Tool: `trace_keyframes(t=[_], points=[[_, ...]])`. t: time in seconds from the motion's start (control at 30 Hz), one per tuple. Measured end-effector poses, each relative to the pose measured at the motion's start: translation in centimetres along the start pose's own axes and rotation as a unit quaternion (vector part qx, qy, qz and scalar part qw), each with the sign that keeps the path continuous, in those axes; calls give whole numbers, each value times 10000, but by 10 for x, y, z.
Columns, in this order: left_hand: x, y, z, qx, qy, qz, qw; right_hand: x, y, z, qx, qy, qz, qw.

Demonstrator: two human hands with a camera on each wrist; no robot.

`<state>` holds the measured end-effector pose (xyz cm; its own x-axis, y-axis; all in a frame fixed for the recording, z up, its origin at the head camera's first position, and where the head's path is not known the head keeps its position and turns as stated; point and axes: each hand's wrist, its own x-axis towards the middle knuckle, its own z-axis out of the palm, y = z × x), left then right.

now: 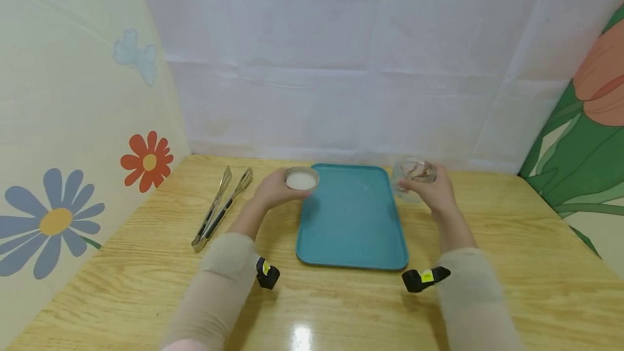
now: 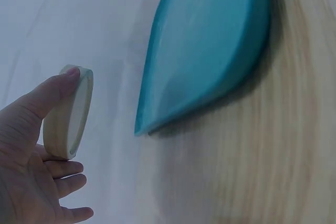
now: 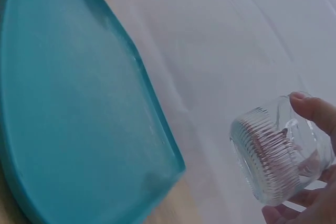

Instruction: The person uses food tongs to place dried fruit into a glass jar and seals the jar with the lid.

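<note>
My left hand (image 1: 275, 189) pinches a round lid (image 1: 300, 180) by its edge, over the upper left edge of the blue tray (image 1: 351, 221). The lid has a pale, wood-coloured side and a white face; in the left wrist view the lid (image 2: 68, 114) is tilted, with the thumb on its rim and the lower fingers spread. A clear glass jar (image 1: 411, 175) is gripped by my right hand (image 1: 437, 191) near the tray's upper right corner. Seen from the right wrist, the jar (image 3: 278, 150) has ribbed walls and leans, thumb on one side and fingers on the other.
Metal tongs (image 1: 219, 213) with dark grips lie spread on the wooden table (image 1: 341, 307), left of the tray. A white cloth (image 1: 312, 69) hangs along the back. Flower-printed panels (image 1: 73, 150) stand at both sides.
</note>
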<state>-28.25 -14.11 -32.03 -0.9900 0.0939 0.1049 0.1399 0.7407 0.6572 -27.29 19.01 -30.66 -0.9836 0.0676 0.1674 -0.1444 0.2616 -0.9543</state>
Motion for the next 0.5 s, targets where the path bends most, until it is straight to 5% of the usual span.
trace_keyframes(t=[0.5], points=[[8,45,12,317,-242,461,9981,2,5,48,435,111,-95,9989]])
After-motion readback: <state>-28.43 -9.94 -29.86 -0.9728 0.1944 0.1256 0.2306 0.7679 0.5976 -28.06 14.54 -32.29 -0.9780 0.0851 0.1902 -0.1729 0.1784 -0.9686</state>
